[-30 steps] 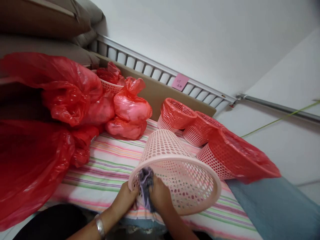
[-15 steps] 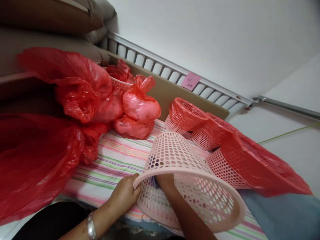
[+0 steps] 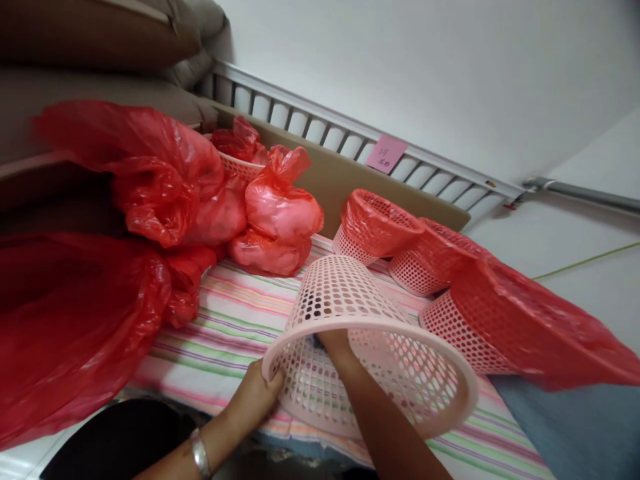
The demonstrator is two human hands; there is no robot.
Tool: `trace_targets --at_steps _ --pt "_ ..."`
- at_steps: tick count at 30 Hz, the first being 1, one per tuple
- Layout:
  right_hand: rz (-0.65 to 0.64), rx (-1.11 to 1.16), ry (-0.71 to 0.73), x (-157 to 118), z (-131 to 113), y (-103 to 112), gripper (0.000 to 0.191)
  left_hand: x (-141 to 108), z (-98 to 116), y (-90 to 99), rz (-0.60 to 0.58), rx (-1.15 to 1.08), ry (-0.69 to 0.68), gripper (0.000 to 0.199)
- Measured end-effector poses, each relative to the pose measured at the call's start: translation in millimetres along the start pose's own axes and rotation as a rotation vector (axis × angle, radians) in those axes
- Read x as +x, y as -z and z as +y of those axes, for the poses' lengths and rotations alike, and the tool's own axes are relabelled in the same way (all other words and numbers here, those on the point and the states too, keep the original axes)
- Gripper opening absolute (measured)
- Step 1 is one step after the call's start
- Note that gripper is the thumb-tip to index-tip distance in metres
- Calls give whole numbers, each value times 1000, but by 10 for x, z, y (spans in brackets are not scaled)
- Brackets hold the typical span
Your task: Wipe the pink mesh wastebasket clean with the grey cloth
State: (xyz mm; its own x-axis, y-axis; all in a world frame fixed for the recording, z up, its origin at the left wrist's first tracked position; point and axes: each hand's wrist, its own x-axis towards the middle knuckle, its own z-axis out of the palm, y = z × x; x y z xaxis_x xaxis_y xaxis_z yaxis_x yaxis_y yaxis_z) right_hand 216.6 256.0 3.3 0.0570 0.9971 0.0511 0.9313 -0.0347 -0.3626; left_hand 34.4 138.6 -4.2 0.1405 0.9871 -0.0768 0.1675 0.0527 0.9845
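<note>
A pale pink perforated plastic basket (image 3: 345, 293) lies tipped on its side, its mouth facing me. My left hand (image 3: 261, 395) is closed round the left part of the rim, thumb over the edge. Through the opening, my right hand (image 3: 334, 339) reaches deep inside near the wall. Its fingers are mostly hidden; a dark bluish, cloth-like thing (image 3: 316, 341) shows at the hand, and dark patches show through the holes. The basket rests on a striped cloth (image 3: 220, 340).
At right stand several similar baskets (image 3: 413, 270) lined with red plastic bags (image 3: 383, 213). Knotted red bags (image 3: 283, 207) and a large loose red bag (image 3: 70, 327) fill the left. Behind are a slatted rail (image 3: 320, 130) and a pink note (image 3: 387, 153). A black round seat (image 3: 123, 440) is below.
The basket's mouth has shifted slightly left and up in view, with both hands moving along. My left hand keeps its hold on the rim, and the right stays inside.
</note>
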Motion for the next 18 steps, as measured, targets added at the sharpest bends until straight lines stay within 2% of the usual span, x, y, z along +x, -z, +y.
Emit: trace_targets --at_steps 4,7,10,14,18 --pt "-22 -104 -22 -527 -145 -13 33 -26 -51 -33 78 -51 33 28" --pt "-53 -218 77 -1025 -227 -58 36 -50 -68 -38 95 -105 88 35" --pt "-89 -260 147 -1384 -260 -51 32 -64 -87 -48 115 -120 100 44" --pt "-144 -189 183 -1597 -223 74 33 -117 -132 -90 203 -142 16 55" --pt "-143 -142 157 -1636 -171 263 39 -318 -177 -136 326 -108 -11 55"
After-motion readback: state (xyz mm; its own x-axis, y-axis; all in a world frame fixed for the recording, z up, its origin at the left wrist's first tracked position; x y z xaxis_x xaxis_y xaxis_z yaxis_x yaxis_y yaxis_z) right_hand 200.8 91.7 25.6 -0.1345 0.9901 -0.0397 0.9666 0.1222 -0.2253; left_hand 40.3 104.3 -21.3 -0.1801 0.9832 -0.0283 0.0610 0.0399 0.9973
